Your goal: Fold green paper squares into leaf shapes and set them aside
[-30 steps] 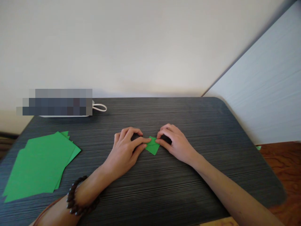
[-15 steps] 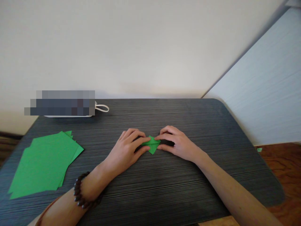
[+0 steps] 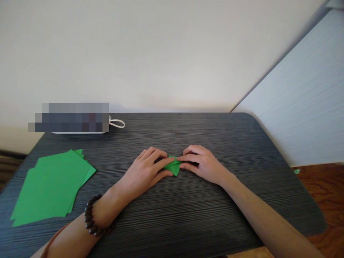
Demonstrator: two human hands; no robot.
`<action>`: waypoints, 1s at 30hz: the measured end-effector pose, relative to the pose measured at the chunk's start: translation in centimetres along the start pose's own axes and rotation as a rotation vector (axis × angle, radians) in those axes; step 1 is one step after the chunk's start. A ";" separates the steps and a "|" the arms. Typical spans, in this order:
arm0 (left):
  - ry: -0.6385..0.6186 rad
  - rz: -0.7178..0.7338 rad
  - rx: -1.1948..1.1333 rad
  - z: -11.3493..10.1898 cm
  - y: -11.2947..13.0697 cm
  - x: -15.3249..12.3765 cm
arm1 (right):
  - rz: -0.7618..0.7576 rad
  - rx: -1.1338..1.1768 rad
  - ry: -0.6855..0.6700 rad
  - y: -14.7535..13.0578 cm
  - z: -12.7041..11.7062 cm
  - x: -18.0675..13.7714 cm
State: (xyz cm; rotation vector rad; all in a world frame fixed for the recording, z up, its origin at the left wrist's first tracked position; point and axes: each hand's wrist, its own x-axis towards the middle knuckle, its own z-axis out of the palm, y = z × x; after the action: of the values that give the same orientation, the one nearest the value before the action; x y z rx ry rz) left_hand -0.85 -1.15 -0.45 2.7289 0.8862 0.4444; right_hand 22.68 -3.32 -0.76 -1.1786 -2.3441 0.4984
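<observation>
A small folded piece of green paper (image 3: 175, 168) lies on the dark table between my two hands, with creases across its face and a corner pointing toward me. My left hand (image 3: 147, 167) grips its left side, index finger on top and thumb at the lower edge. From the right, my right hand (image 3: 202, 161) pinches the paper's right corner between thumb and index finger. Fingertips of both hands cover parts of the upper edge. A beaded bracelet (image 3: 92, 216) circles my left wrist.
Loose green paper sheets (image 3: 53, 186) lie in an uneven stack at the table's left. Behind them stands a blurred-out object with a white loop (image 3: 117, 123). The dark table (image 3: 215, 222) meets a pale wall (image 3: 172, 53) at the back; a light panel (image 3: 301, 93) rises at right.
My left index finger has slid right along the paper's top, and my right fingertips have moved slightly inward over the right corner. The paper's lower corner has shifted slightly right.
</observation>
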 end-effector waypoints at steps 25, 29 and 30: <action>0.130 -0.310 -0.430 -0.2 0.6 0.3 | 0.169 0.235 0.089 -2.8 0.7 0.5; 0.081 -0.328 -0.457 -0.3 0.5 0.3 | 0.169 0.232 0.085 -2.6 0.8 0.4; 0.074 -0.359 -0.468 -0.3 0.5 0.3 | 0.173 0.227 0.084 -2.6 0.8 0.4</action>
State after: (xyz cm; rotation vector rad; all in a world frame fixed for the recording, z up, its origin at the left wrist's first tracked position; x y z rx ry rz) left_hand -0.49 -1.31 0.07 2.0924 1.1012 0.5923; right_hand 20.32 -4.54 0.01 -1.2725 -2.0630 0.7383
